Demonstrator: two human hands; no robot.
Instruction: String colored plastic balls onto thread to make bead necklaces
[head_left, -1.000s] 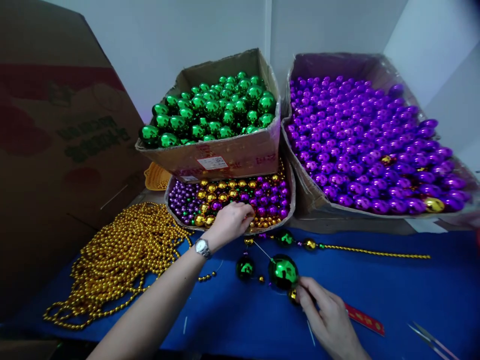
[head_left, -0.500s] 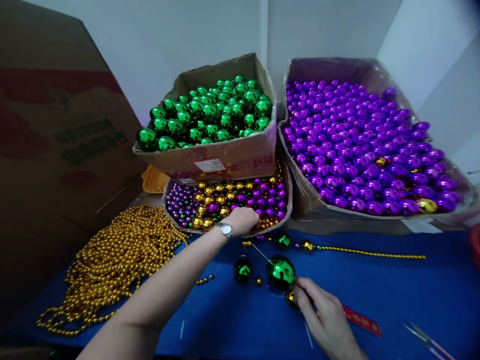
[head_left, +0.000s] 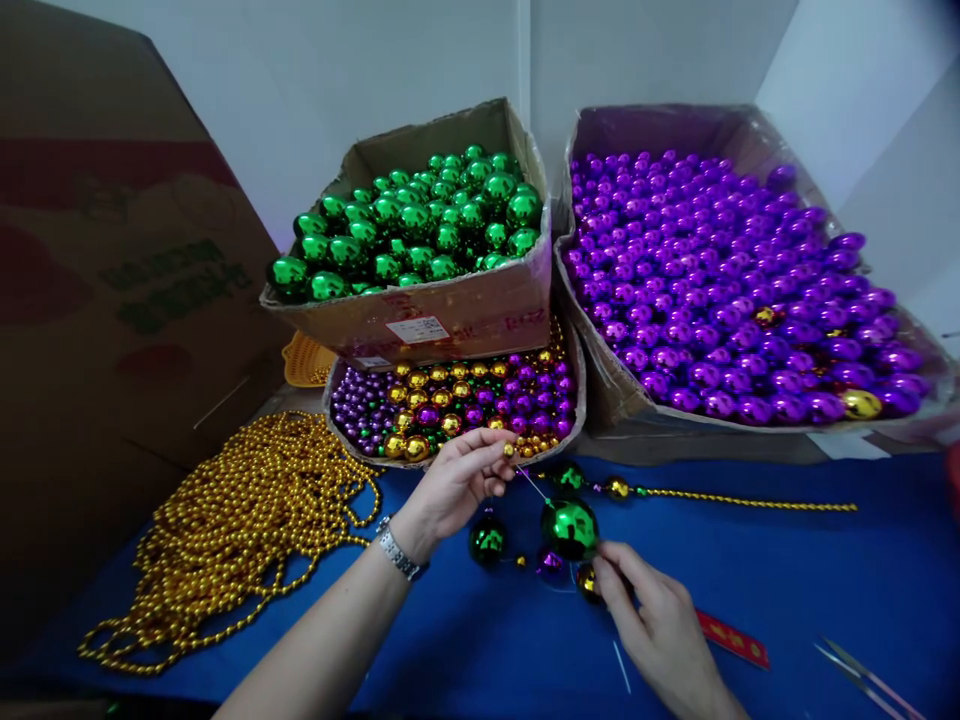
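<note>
Blue table (head_left: 787, 590), bead boxes far. Left hand (head_left: 454, 487) pinches small gold bead (head_left: 508, 450) at needle (head_left: 531, 483) tip; right hand (head_left: 660, 630) grips gold bead (head_left: 587, 582) under green ball (head_left: 570, 527). Risk: bead slips off, rolls away.
</note>
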